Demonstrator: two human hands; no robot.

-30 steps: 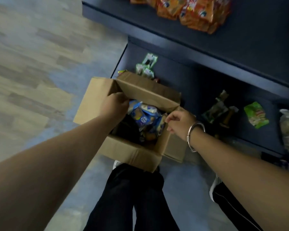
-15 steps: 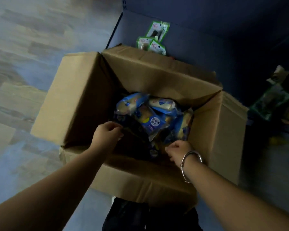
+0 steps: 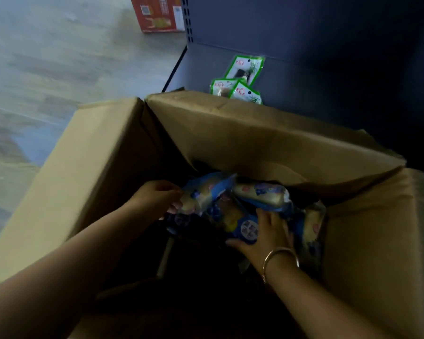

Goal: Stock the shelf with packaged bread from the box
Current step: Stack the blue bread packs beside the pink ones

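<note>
An open cardboard box (image 3: 103, 172) fills most of the view, its flaps folded outward. Inside lies a pile of blue-wrapped bread packs (image 3: 260, 194). My left hand (image 3: 157, 199) is inside the box, its fingers closed on the end of a bread pack (image 3: 201, 192) at the left of the pile. My right hand (image 3: 267, 233), with a bangle on the wrist, rests on a blue pack with a round label (image 3: 247, 228), fingers curled around it. The dark blue shelf (image 3: 304, 69) stands just behind the box.
Three green snack packets (image 3: 240, 81) lie on the low shelf behind the box's far flap. A red carton (image 3: 159, 13) stands on the wooden floor (image 3: 47, 57) at the top. The box bottom nearest me is dark.
The view has dropped closer to the box. Both hands have moved from the box's near edge deeper inside and onto the bread packs.
</note>
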